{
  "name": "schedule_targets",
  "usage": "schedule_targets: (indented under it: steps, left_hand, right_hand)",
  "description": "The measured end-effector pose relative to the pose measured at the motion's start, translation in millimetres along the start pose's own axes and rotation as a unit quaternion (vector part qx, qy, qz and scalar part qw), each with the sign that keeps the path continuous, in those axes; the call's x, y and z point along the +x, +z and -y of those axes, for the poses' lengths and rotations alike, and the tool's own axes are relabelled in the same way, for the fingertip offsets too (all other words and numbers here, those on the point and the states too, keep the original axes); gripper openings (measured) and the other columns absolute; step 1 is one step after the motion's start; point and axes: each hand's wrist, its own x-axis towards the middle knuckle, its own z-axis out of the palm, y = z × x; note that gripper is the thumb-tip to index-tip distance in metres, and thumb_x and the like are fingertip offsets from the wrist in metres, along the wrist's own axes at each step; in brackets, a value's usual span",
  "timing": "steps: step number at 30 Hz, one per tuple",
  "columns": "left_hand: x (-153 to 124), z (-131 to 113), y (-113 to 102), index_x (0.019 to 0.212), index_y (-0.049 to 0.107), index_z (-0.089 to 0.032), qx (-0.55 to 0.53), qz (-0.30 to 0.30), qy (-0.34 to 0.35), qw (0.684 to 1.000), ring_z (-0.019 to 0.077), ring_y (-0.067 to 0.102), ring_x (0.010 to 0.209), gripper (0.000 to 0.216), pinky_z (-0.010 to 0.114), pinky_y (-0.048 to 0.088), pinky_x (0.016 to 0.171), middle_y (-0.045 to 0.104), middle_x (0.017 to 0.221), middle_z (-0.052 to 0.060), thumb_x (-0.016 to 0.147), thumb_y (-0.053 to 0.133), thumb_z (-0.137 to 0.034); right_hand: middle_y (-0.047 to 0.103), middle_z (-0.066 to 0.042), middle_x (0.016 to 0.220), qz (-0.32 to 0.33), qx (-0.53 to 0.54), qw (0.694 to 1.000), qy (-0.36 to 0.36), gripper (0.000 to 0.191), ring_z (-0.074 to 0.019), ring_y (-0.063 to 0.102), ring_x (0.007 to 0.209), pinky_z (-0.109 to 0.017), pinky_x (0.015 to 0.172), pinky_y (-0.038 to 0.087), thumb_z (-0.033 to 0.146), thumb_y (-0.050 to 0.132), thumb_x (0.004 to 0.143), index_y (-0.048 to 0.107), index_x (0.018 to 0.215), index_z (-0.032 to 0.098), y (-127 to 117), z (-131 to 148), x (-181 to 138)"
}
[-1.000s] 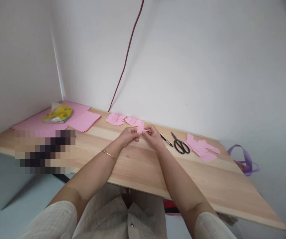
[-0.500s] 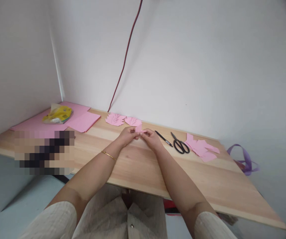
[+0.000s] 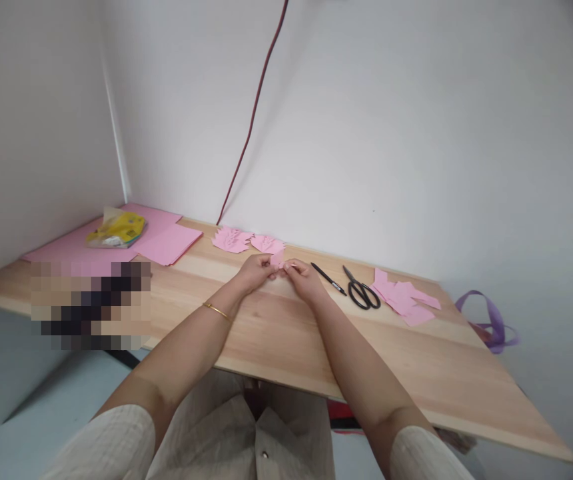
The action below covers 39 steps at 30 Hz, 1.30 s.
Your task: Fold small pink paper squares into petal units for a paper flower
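Above the wooden table [image 3: 286, 333], both hands, left [image 3: 255, 271] and right [image 3: 305, 279], pinch one small pink paper piece [image 3: 277, 260].

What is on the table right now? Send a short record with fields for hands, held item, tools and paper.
left hand: pinches the small pink paper piece
right hand: pinches the same piece from the other side
held item: just above the table, between both hands
tools: pen and scissors lie right of the right hand, untouched
cut shapes: behind the hands, near the wall
pink scraps: right of the scissors
pink sheets: far left, with a yellow packet on them
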Motion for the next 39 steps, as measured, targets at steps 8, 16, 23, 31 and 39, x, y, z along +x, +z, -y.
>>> schedule_targets:
  steps: [8, 16, 23, 31, 39]
  left_hand:
    - [0, -2, -1, 0.064, 0.057, -0.014, 0.024, 0.001, 0.001, 1.000, 0.0099, 0.050, 0.053, 0.015, 0.021, 0.038, 0.057, 0.056, 0.054, -0.002, 0.067, 0.062, -0.028]
    - [-2, -4, -1, 0.065, 0.058, -0.013, 0.031, 0.004, -0.002, 1.000, 0.0104, 0.050, 0.055, 0.015, 0.023, 0.037, 0.059, 0.055, 0.055, -0.003, 0.066, 0.061, -0.028]
    - [0, -2, 0, 0.070, 0.060, -0.012, -0.001, 0.006, -0.009, 1.000, 0.0096, 0.049, 0.055, 0.017, 0.023, 0.038, 0.058, 0.054, 0.057, -0.003, 0.067, 0.061, -0.029]
    - [0, 0, 4, 0.075, 0.062, -0.010, -0.030, 0.021, -0.013, 0.999, 0.0084, 0.048, 0.056, 0.023, 0.025, 0.043, 0.062, 0.055, 0.063, -0.001, 0.066, 0.064, -0.031]
    - [0, 2, 1, 0.063, 0.056, -0.012, -0.020, 0.021, -0.020, 0.999, 0.0086, 0.048, 0.054, 0.020, 0.024, 0.043, 0.060, 0.052, 0.054, -0.002, 0.065, 0.064, -0.030]
  right_hand:
    - [0.066, -0.004, 0.075, 0.010, 0.024, 0.999, 0.043, 0.038, -0.0160, 0.060, 0.074, -0.030, 0.074, 0.045, 0.050, 0.046, 0.083, 0.063, 0.076, 0.018, 0, -3, 0]
    - [0.062, -0.001, 0.069, -0.069, 0.055, 0.995, 0.054, 0.034, -0.0138, 0.056, 0.066, -0.026, 0.067, 0.043, 0.050, 0.056, 0.076, 0.061, 0.072, 0.017, -4, -10, 3]
    - [0.064, -0.004, 0.073, -0.083, 0.122, 0.986, 0.075, 0.043, -0.0164, 0.058, 0.068, -0.030, 0.070, 0.046, 0.056, 0.046, 0.081, 0.064, 0.081, 0.017, -3, -12, 5]
    - [0.063, -0.001, 0.073, -0.013, 0.012, 0.998, 0.060, 0.028, -0.0133, 0.055, 0.066, -0.025, 0.065, 0.042, 0.042, 0.062, 0.071, 0.062, 0.082, 0.016, 2, 13, -2]
    - [0.062, -0.002, 0.071, -0.021, 0.013, 0.999, 0.028, 0.025, -0.0133, 0.055, 0.068, -0.026, 0.068, 0.042, 0.040, 0.054, 0.078, 0.060, 0.078, 0.016, 0, 2, 1]
